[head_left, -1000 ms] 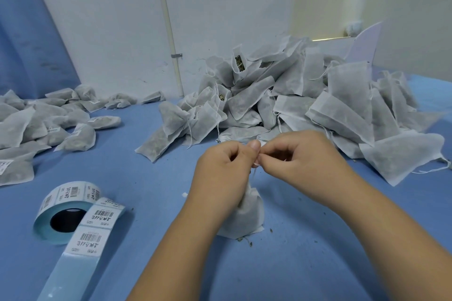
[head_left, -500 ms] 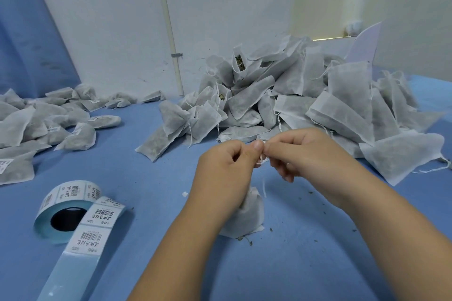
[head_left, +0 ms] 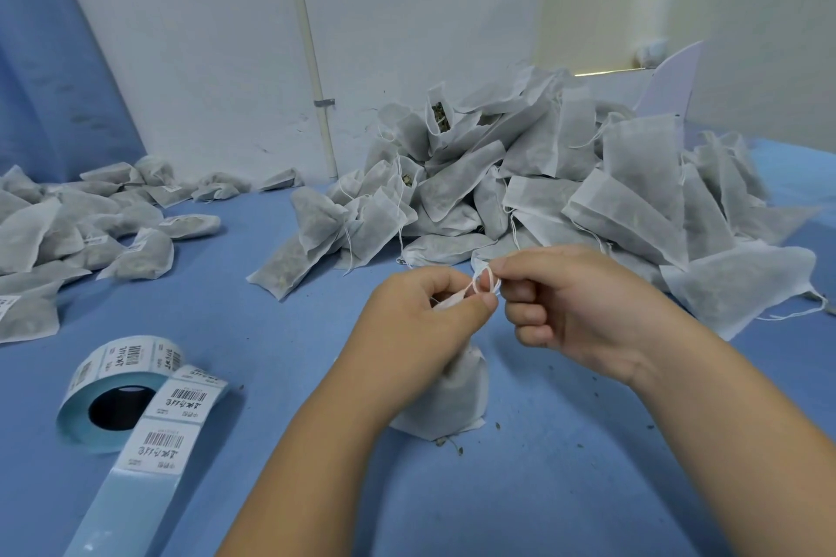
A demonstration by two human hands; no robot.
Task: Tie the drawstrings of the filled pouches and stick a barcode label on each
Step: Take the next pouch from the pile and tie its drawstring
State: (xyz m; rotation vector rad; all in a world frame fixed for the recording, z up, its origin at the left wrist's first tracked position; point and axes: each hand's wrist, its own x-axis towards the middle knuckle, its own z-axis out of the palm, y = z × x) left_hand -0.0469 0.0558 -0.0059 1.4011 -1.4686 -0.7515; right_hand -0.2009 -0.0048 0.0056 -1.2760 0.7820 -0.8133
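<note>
— Where is the bag I am working on?
— I see the small white cloth pouch [head_left: 457, 398] standing on the blue table [head_left: 280, 321], right under my two hands. Its bottom sits on the table and its neck points up.
— What are my hands doing?
— My left hand [head_left: 420, 321] pinches the bunched neck of the pouch between thumb and fingers. My right hand [head_left: 574, 308] pinches the thin white drawstring [head_left: 480, 280], which makes a little loop between the two hands. The fingertips of both hands touch.
— So which step is this?
— I think it is the knot. The loop is there, but it does not look pulled tight yet.
— How do I do it well?
— I hold the neck firmly so nothing falls out. A few dry crumbs [head_left: 459, 449] lie by the pouch. I should pull slowly, close to the neck, so the knot sits low. The string is thin, so I think a hard tug could snap it.
— And the sticker?
— The roll of white barcode labels [head_left: 113, 364] lies near, on my left. The big heap of untied grey-white pouches [head_left: 624, 204] waits behind, and the labelled pouches [head_left: 135, 258] lie far left
</note>
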